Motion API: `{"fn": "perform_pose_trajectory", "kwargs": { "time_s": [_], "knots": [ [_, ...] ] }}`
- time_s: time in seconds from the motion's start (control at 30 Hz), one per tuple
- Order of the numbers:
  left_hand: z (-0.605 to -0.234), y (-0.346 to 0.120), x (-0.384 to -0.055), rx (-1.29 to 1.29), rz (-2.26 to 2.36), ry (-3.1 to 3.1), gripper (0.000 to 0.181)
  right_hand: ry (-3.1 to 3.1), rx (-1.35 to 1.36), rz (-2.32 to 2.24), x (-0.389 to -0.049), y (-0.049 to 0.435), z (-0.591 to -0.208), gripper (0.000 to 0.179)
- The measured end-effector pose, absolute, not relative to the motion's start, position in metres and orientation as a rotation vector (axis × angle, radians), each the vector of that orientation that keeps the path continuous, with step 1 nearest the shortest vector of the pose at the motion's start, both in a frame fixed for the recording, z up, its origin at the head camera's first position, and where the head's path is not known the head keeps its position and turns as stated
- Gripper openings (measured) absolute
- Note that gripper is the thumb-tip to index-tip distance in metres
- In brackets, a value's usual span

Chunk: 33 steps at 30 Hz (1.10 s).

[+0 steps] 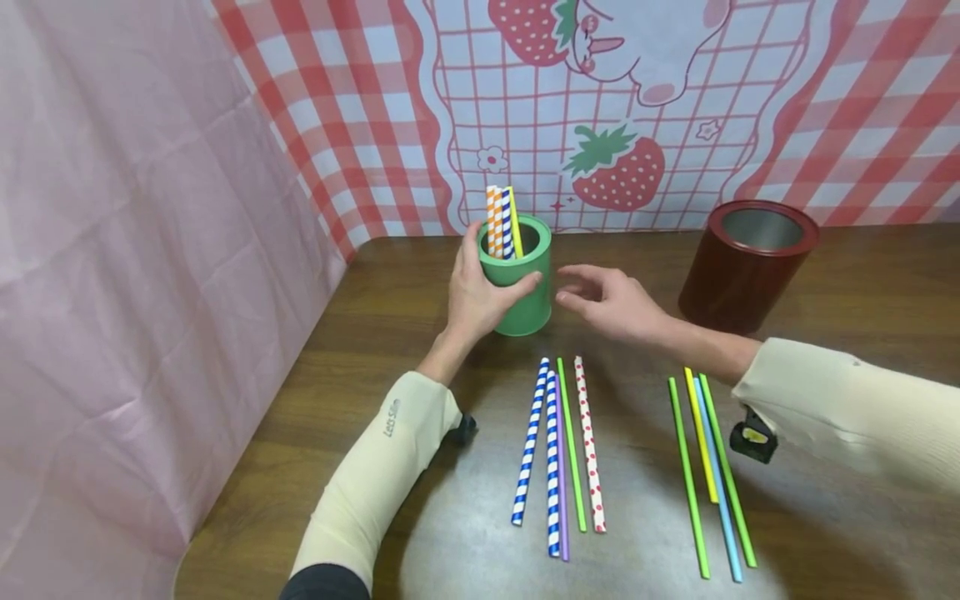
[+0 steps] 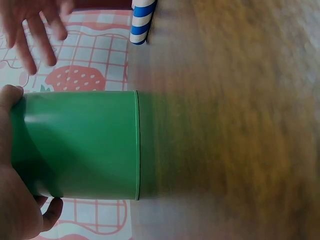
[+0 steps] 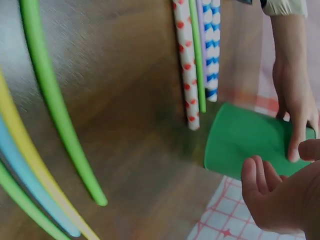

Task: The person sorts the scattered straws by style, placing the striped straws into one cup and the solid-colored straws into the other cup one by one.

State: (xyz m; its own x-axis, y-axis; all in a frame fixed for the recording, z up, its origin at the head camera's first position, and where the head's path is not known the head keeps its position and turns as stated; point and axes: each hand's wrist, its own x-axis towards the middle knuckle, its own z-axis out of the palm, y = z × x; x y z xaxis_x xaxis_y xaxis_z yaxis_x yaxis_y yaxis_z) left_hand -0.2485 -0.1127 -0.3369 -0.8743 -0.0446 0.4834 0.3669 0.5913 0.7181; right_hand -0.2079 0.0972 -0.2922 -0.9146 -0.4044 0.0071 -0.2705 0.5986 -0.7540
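My left hand (image 1: 477, 292) grips a green can (image 1: 525, 304) near its rim, thumb across the front and fingers round the far left side. Inside the can stand several straws (image 1: 501, 221): orange-striped, blue-striped and yellow. To the can's right, my right hand (image 1: 611, 302) hovers with loosely bent fingers and holds nothing. In the right wrist view a small gap of sight lies between its fingers and the green can (image 3: 245, 135). Below the hands lies a group of straws: blue-striped straws (image 1: 530, 442), a purple straw (image 1: 562, 475), a green straw (image 1: 572, 446) and a red-dotted straw (image 1: 590, 446).
A dark red can (image 1: 738, 275) stands at the back right, its visible inside grey. Under my right forearm lie more straws: green straws (image 1: 688, 479), a yellow straw (image 1: 701, 437) and a light blue straw (image 1: 718, 483). A strawberry-print backdrop (image 1: 517, 133) rises behind the wooden table (image 1: 337, 333).
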Motion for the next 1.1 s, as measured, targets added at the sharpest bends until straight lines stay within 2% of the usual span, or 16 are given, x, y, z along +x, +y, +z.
{"fn": "perform_pose_trajectory", "kwargs": {
  "time_s": [0.2,0.47,1.1],
  "knots": [
    [-0.338,-0.113,-0.248,-0.239,-1.223,-2.380,0.102,2.556,-0.436,-1.217,-0.194,0.101,-0.300,0.049],
    [-0.337,-0.113,-0.248,-0.221,-1.224,-2.389,0.102,2.363,-0.240,-1.236,-0.182,0.103,-0.308,0.055],
    [-0.337,-0.112,-0.248,-0.240,-1.232,-2.375,0.100,2.343,-0.177,-1.250,-0.174,0.105,-0.337,0.062]
  ]
}}
